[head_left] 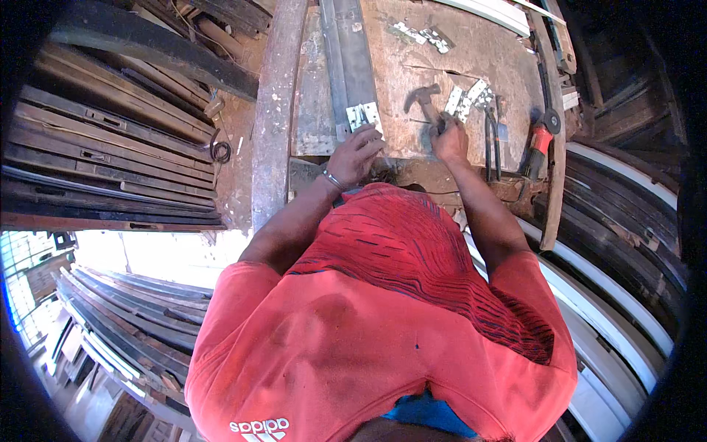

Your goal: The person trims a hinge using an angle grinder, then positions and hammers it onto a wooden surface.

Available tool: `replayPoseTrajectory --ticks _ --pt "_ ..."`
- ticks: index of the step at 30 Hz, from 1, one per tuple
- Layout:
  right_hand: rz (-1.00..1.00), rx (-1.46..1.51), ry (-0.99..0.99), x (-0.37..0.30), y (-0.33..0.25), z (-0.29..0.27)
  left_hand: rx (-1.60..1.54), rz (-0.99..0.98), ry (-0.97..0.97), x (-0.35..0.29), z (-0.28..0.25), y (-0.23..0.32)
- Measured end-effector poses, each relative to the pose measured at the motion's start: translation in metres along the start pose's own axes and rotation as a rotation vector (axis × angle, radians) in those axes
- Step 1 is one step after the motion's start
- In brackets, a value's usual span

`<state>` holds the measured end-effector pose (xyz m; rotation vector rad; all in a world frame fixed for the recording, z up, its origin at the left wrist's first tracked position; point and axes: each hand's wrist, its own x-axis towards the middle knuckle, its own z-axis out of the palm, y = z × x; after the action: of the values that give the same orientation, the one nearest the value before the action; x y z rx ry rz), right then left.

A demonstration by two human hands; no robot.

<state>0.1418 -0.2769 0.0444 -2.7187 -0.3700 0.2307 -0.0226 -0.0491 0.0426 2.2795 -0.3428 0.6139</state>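
My left hand (pixel 353 156), with a metal bracelet at the wrist, has its fingers bent against the lower edge of a pale metal hinge (pixel 364 115). That hinge lies on the near end of a long dark grey bar (pixel 350 55), which runs away from me along the bench. In my right hand (pixel 451 141) is a claw hammer (pixel 423 97), gripped by its handle, its head pointing away and to the left. Just beyond that hand lies a pile of similar hinges (pixel 469 99). Whether my left fingertips hold anything small is hidden.
The worn wooden workbench (pixel 401 66) has a raised plank (pixel 274 110) on its left. Long-handled pincers (pixel 492 144) and a red angle grinder (pixel 540 144) lie to the right. More hinges (pixel 423 35) sit farther back. Stacked timber (pixel 110 155) stands left of the bench.
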Motion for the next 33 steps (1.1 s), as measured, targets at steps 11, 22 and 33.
replayPoseTrajectory --ticks 11,22,33 --pt "-0.285 0.540 -0.139 -0.056 -0.103 -0.008 -0.081 -0.499 0.222 0.011 0.000 -0.006" --pt "-0.375 -0.121 -0.275 -0.071 -0.143 -0.020 0.150 -0.585 0.123 0.002 0.002 -0.048" --pt "0.374 0.948 -0.454 -0.061 -0.122 0.008 -0.144 -0.937 0.187 0.012 0.003 -0.056"
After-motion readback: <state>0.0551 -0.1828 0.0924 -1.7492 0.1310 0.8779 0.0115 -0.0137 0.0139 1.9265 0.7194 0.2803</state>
